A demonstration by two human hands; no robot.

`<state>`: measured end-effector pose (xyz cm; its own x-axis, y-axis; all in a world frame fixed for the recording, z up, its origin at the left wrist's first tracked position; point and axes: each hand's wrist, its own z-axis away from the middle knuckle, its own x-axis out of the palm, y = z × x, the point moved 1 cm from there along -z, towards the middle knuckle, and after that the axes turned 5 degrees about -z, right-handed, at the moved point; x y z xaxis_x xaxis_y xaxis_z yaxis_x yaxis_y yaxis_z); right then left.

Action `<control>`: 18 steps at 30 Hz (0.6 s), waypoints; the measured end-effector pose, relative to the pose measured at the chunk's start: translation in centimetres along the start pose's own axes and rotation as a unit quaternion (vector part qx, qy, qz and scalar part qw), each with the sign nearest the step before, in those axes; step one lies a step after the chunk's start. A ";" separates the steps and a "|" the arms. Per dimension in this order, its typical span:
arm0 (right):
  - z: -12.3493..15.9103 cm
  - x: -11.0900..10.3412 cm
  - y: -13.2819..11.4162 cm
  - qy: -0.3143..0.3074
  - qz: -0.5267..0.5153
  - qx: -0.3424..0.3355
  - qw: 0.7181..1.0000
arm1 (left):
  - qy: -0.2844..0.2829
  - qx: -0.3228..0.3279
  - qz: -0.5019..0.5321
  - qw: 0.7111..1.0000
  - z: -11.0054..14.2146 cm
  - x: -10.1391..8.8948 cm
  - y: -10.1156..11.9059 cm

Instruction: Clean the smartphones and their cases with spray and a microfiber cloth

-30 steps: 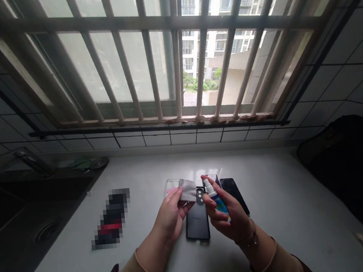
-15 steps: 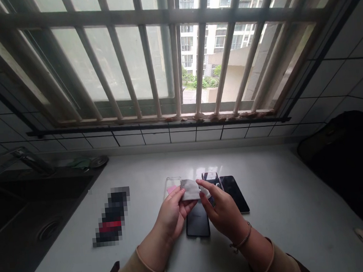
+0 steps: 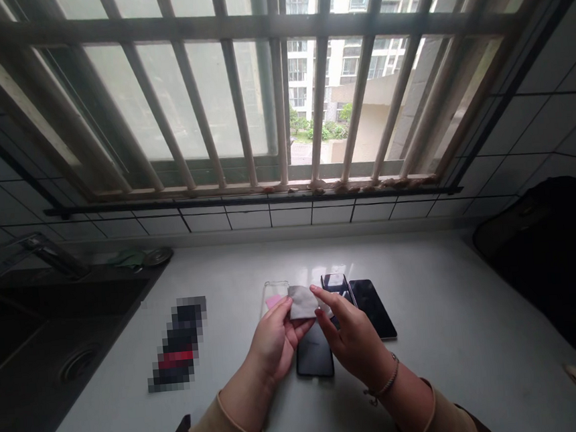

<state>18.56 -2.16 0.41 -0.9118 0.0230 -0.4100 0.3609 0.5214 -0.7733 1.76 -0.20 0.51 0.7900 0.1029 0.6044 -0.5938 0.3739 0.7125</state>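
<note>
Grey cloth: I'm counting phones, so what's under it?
Fingers of the left hand and, below, the near part of a dark phone on the counter. The phone's far end is covered and cannot be seen.

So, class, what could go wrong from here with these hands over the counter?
The grey cloth, held in the left hand over the dark phone, might slip and drop onto it. The bracelet dangling at the right hand's wrist could scrape the flat black device nearby if that arm shifts.
</note>
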 end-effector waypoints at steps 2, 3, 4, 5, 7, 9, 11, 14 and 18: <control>0.1 0.0 0.0 -0.006 0.006 -0.002 1.000 | 0.001 -0.001 0.002 1.000 0.1 0.0 0.1; 0.1 -0.1 0.0 -0.007 0.011 0.000 1.000 | 0.002 -0.002 0.002 1.000 0.1 0.0 0.1; 0.1 -0.1 0.0 -0.008 0.015 0.003 1.000 | 0.003 -0.002 0.003 1.000 0.1 0.1 0.1; 0.1 -0.1 0.0 -0.009 0.018 0.005 1.000 | 0.003 -0.001 0.003 1.000 0.1 0.1 0.1; 0.2 -0.1 0.0 -0.008 0.019 0.002 1.000 | 0.001 -0.002 0.002 1.000 0.1 0.1 0.2; 0.2 -0.1 0.0 -0.010 0.013 -0.006 1.000 | 0.000 -0.003 0.003 1.000 0.1 0.1 0.2; 0.3 -0.1 0.0 -0.010 0.008 -0.007 1.000 | 0.000 -0.005 0.005 1.000 0.1 0.0 0.2; 0.2 -0.1 0.1 -0.010 0.018 0.005 1.000 | -0.001 -0.005 0.009 1.000 0.1 0.0 0.2; 0.1 -0.2 0.1 -0.015 0.026 0.004 1.000 | -0.008 -0.004 0.008 1.000 0.1 0.0 0.2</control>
<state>18.79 -2.21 0.29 -0.8856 0.0250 -0.4638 0.4093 0.5138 -0.7539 1.59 -0.25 0.72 0.7782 0.0948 0.6208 -0.6049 0.3788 0.7004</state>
